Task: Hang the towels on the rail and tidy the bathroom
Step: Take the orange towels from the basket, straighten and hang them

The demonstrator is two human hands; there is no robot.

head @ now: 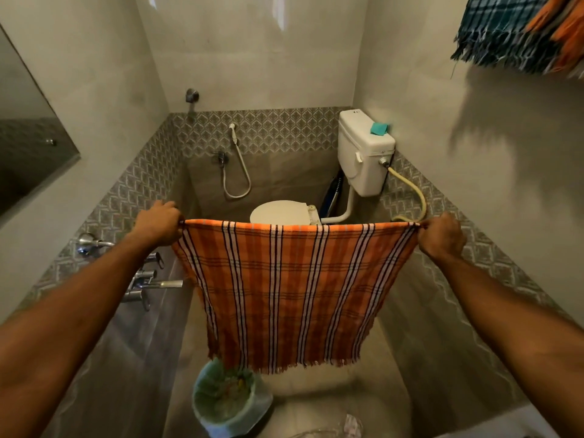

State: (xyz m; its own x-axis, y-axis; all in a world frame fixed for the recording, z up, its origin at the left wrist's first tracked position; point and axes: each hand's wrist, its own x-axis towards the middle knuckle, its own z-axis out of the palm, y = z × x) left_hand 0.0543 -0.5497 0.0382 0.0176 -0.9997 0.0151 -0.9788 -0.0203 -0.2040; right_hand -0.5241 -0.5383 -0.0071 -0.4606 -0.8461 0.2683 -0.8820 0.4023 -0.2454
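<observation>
An orange checked towel (290, 289) with dark and white stripes hangs spread flat in front of me, its fringed lower edge above the bin. My left hand (159, 221) pinches its top left corner. My right hand (442, 237) pinches its top right corner, and the top edge is stretched taut between them. At the upper right, a teal checked towel (499, 30) and another orange towel (565, 36) hang against the right wall; what they hang on is out of view.
A white toilet (279, 211) with shut lid and a cistern (363, 153) stand at the far end. Chrome taps (145, 279) stick out from the left wall. A lined bin (226, 399) holding rubbish sits on the floor below the towel. A mirror (25, 147) is on the left wall.
</observation>
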